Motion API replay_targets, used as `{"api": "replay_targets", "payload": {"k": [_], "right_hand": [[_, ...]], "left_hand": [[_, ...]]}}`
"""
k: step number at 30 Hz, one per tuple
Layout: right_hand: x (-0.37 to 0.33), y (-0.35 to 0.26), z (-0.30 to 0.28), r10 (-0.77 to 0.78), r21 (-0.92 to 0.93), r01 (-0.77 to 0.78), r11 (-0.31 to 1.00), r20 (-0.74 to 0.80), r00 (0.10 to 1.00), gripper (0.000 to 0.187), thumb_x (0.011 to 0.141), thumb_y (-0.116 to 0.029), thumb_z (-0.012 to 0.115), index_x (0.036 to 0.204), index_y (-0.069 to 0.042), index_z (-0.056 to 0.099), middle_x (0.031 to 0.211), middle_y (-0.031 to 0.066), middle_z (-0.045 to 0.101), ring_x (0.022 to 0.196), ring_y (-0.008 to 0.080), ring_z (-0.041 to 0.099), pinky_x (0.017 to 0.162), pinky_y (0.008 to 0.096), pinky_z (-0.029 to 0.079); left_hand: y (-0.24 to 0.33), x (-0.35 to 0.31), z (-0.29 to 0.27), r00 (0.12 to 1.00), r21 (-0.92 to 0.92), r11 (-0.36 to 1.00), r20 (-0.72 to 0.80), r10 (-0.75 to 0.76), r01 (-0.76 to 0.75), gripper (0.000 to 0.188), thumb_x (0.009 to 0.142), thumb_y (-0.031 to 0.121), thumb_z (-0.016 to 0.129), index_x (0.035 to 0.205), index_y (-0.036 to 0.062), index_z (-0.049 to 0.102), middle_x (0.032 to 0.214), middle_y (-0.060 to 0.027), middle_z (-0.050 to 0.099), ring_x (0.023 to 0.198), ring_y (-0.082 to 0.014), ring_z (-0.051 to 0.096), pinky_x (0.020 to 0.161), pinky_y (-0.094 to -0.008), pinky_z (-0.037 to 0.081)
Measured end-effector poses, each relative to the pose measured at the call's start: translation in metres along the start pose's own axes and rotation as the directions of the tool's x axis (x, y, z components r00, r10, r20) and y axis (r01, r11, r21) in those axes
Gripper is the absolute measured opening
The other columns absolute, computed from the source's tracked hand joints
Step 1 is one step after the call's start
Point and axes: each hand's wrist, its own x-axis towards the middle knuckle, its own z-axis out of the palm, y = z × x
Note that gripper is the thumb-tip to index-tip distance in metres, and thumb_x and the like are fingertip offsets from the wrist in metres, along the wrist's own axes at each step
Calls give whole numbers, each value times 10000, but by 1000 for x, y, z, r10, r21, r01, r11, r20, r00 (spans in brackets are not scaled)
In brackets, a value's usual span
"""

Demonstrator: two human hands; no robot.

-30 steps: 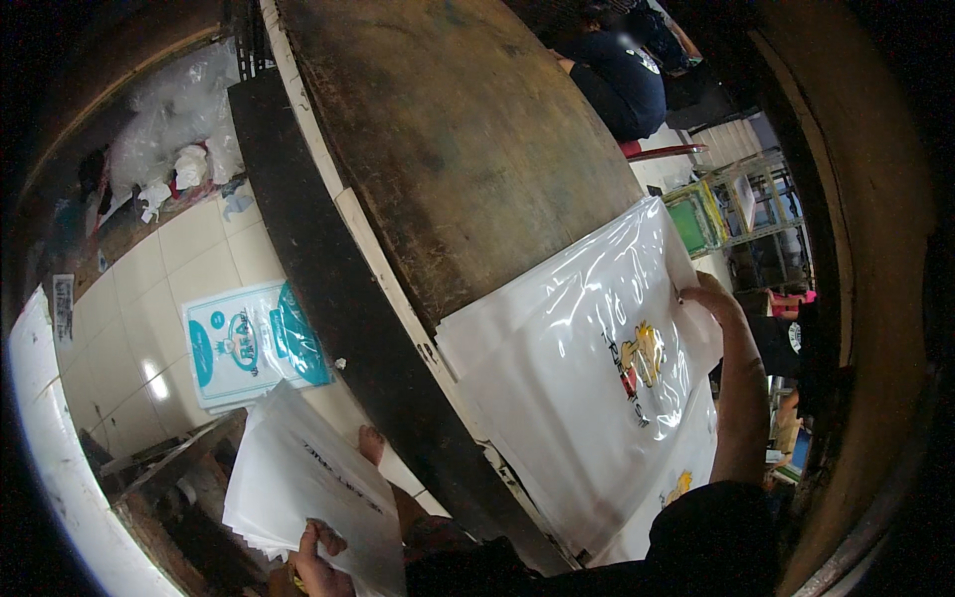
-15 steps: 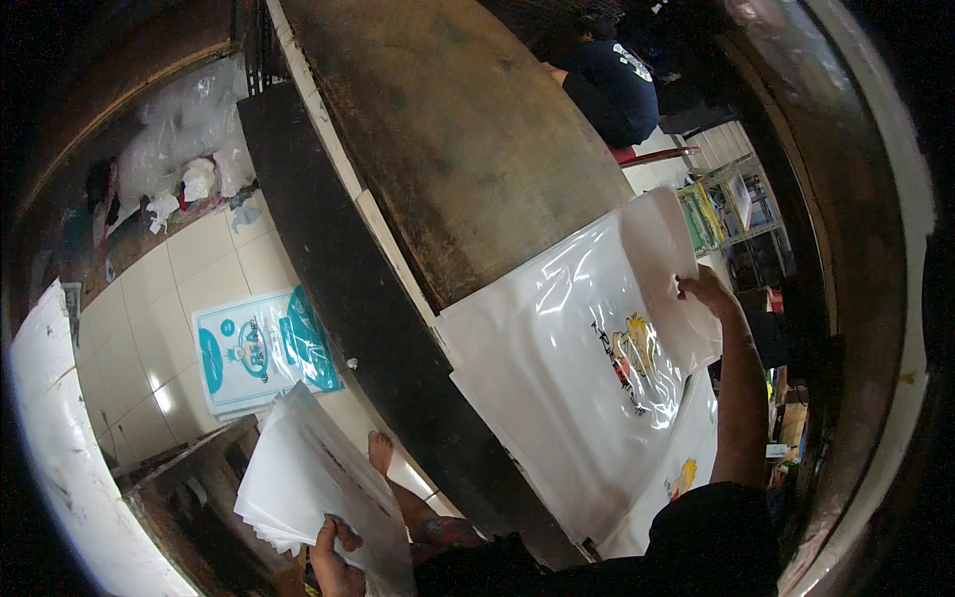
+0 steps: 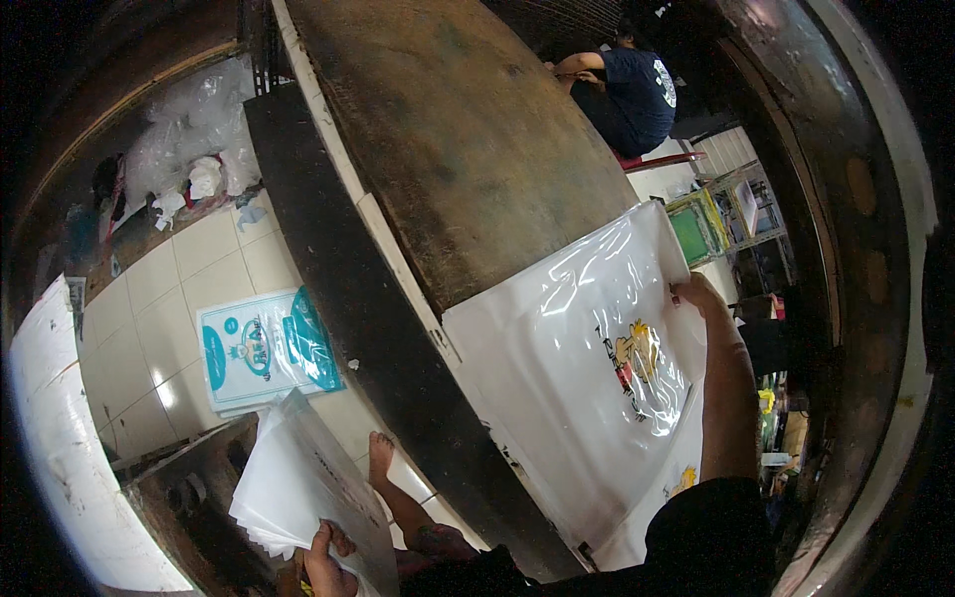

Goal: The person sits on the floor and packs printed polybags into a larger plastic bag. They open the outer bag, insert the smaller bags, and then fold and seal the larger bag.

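Right hand [image 3: 699, 295]: Thumb and fingers are closed in a pinch on the right edge of a glossy printed plastic sheet [image 3: 557, 398], though the exact fingertip contact is partly hidden.

Plastic sheet: It is spread over the near end of a worn brown tabletop [image 3: 468, 129], its cartoon print facing up; part of a second print [image 3: 682, 481] shows beside it, toward the wearer.

Left hand [image 3: 326, 569]: A fanned sheaf of translucent white sheets [image 3: 298, 468] is gripped at its lower edge, clear of the table, beyond the dark ledge [image 3: 338, 269].

Step at the tabletop: The sheet's edge is judged to be under handling (whether lifted or laid down cannot be told).

Next move at the sheet's edge: A light, even draw seems called for, so that the slippery layers are not creased or dragged askew.

Tiled floor [image 3: 149, 328]: Blue-and-white printed plastic packs [image 3: 264, 348] are left lying below the ledge.
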Motion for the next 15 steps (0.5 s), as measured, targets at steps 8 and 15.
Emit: {"api": "replay_targets", "payload": {"k": [8,15], "right_hand": [[-1,36,-2,-64,35,71,997,-178,982,297,727,-156,684,983,-11,647,834,74,657,754,172,603,696,337,470],[-5,29,13,-89,-35,83,996,-228,970,244,785,-133,601,991,-7,635,803,77,648,716,158,597,670,327,472]], "left_hand": [[2,2,25,998,1,999,-42,-42,42,291,913,203,506,652,76,486,617,-3,403,583,-137,382,618,-276,360],[2,7,31,989,-6,998,-128,-66,66,253,898,180,535,675,65,510,622,-7,428,587,-138,401,608,-278,364]]}}
